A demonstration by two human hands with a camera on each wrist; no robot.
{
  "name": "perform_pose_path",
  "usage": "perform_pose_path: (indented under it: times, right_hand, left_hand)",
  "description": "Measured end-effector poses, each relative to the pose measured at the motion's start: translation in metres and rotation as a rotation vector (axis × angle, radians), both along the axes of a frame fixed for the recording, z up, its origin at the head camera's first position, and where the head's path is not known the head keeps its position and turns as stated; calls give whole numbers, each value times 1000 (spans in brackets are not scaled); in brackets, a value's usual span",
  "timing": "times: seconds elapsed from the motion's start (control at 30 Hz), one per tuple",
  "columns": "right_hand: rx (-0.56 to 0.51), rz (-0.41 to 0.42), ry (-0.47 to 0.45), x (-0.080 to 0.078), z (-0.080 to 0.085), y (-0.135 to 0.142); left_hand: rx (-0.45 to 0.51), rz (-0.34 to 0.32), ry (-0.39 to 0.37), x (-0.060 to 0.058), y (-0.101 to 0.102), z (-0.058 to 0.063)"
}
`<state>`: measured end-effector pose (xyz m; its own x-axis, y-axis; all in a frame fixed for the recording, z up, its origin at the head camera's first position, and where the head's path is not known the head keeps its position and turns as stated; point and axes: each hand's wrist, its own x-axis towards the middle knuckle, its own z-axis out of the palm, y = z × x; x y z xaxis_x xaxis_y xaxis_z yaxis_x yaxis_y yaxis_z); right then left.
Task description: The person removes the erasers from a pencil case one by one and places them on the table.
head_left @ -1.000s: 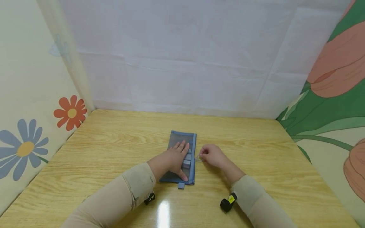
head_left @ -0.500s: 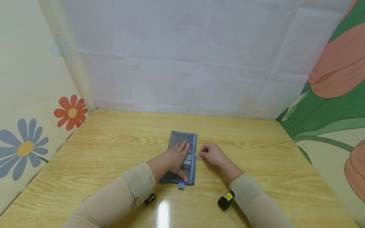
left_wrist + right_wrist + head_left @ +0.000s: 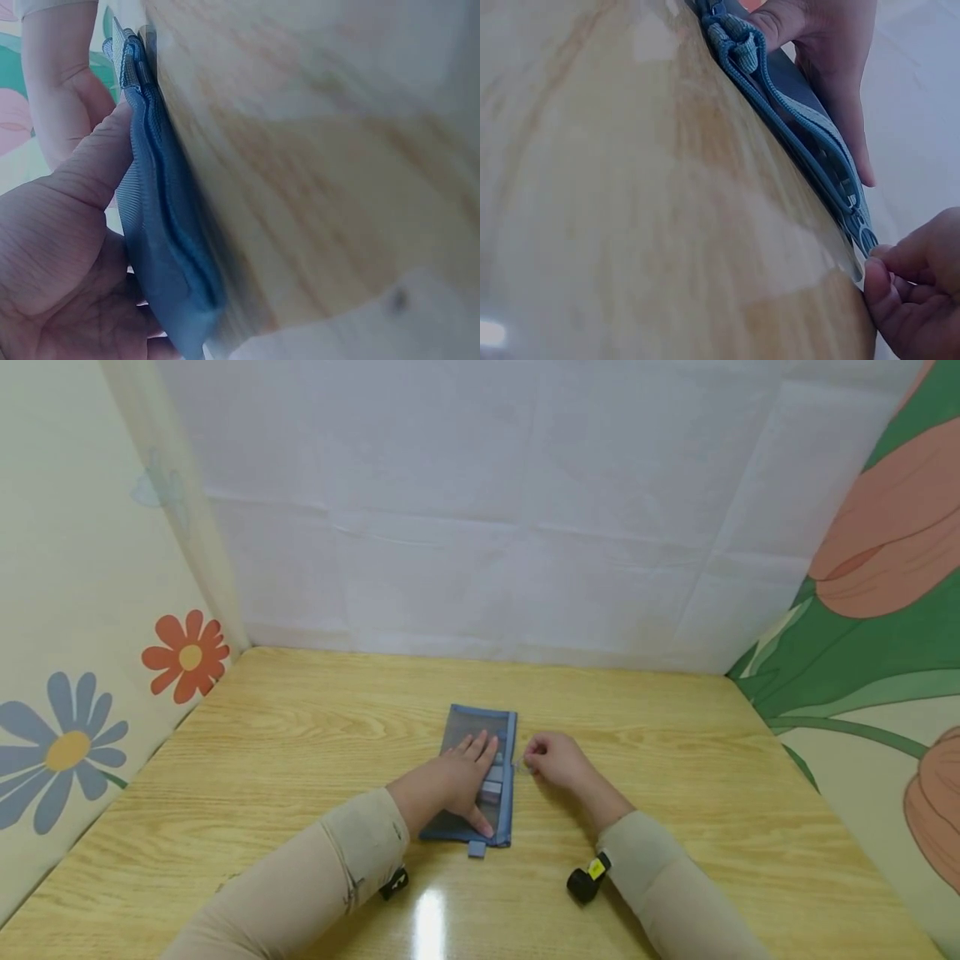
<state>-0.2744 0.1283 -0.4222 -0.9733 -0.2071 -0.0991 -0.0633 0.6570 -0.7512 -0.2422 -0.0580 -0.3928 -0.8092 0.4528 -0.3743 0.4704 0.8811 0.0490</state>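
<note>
A blue mesh zip pouch [image 3: 465, 722] lies flat on the wooden table, its zipper edge on the right. My left hand [image 3: 459, 778] rests spread over the mesh, fingers straight, thumb by the near border. Beside the zipper edge, my right hand [image 3: 558, 762] pinches the zip pull ring [image 3: 868, 238] between thumb and curled fingers. In the right wrist view, the zipper gapes from the near end up to the slider [image 3: 853, 219]. Pale items [image 3: 492, 788] show through the mesh, partly covered by the left hand. The left wrist view has the pouch's thick blue border [image 3: 176, 255] under the thumb.
A small blue fabric tab [image 3: 476, 849] sticks out from the pouch's near end. The wooden table [image 3: 337, 710] meets a white sheet [image 3: 465, 568] at the back. Flower-printed panels [image 3: 67, 568] flank both sides. Each wrist carries a black camera [image 3: 585, 885].
My right hand has slid a short way along the zipper, away from the body, with the pull ring in its pinch. The left hand and the pouch have stayed put.
</note>
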Motion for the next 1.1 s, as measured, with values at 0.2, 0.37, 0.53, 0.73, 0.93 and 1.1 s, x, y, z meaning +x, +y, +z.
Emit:
perform_pose_path:
  times: [0.2,0.37,0.53,0.73,0.93,1.1]
  right_hand:
    - [16,-14,16,-6,-1,-1]
    - [1,-25,13,-11,-2,-1]
    - [-20,-45,24,-14,-1,-1]
    - [-32,-71,40,-20,0,-1]
    - [-48,-105,4,-25,0,-2]
    - [-22,-115,1,-29,0,-3]
  left_hand:
    - [1,3,-15,0,0,1]
    - [5,1,-10,1,-1,2]
    - [13,-3,6,2,-1,1]
    - [17,-6,12,3,-1,2]
    - [15,-5,5,2,-1,3]
    - [19,-8,5,2,-2,3]
